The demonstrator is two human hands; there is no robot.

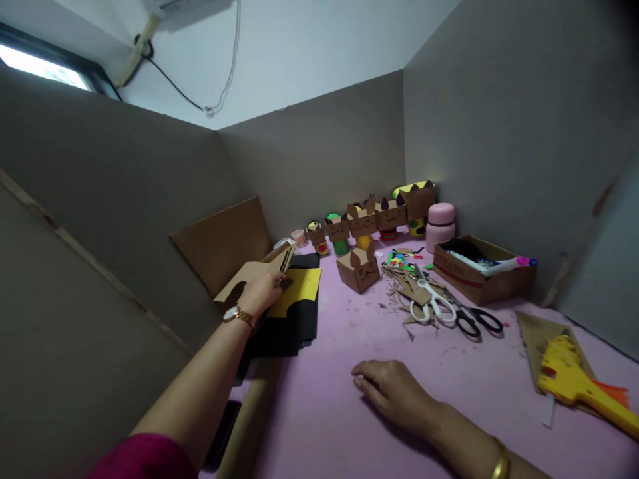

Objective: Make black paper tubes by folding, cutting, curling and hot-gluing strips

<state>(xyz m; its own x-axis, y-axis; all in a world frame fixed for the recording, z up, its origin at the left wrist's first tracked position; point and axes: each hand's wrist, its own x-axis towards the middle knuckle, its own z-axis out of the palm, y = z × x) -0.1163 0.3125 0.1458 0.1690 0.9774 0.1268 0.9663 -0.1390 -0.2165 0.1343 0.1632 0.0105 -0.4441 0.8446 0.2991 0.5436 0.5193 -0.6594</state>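
Cardboard pieces [249, 274] bunched in the left hand [262, 293], over on the left side of the pink table [319, 412]. Got them pinched between bent fingers, a few edges poking up past the knuckles, with one wider flap stretching out to the left. Can't see the thumb properly, so can't tell how hard the squeeze is. Held right above or against a yellow sheet [305, 286] with a curved cut-out, itself on top of a pile of black sheets [289, 336]. Big cardboard panel [224, 239] leaning just behind.

Looks like a sorting or picking step, tbh, going only by the hand among the flat stock. To shift them cleanly from here, would need to keep the loose edges together and avoid dragging the yellow sheet along. Hard to tell whether fully lifted or partly resting on the pile.

Right hand [399, 392] resting palm down on the table, fingers loosely curled with nothing in them, well apart from the pile.

Further out: small eared box [357, 276] near the middle, in front of a row of eared figures [363, 223]. White scissors [439, 309] lying on brown scraps [414, 289], and a yellow glue gun [569, 376] off to the right.
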